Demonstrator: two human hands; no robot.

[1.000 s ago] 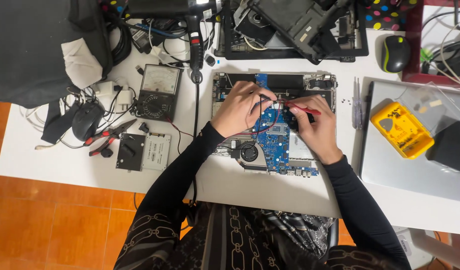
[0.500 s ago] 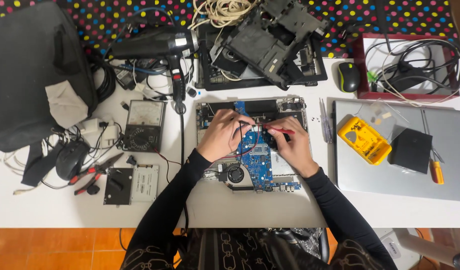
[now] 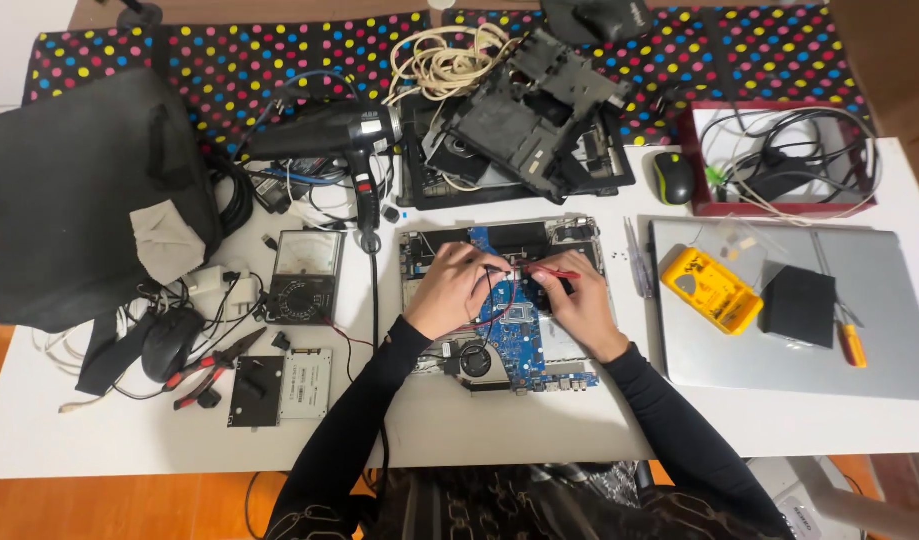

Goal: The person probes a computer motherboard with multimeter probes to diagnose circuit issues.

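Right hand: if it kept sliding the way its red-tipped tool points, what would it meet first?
The right hand aims the red-tipped tool leftward across the blue circuit board. The first thing in that line looks to be the left hand, whose fingertips sit just beyond the tool's end; height is hard to judge from above.

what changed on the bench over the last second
Almost nothing moved except the camera, which now takes in more of the table. Both hands stayed over the blue board of the opened laptop: the right hand keeps its red-handled tool, the left hand stays beside it. The tools around lie unmoved.
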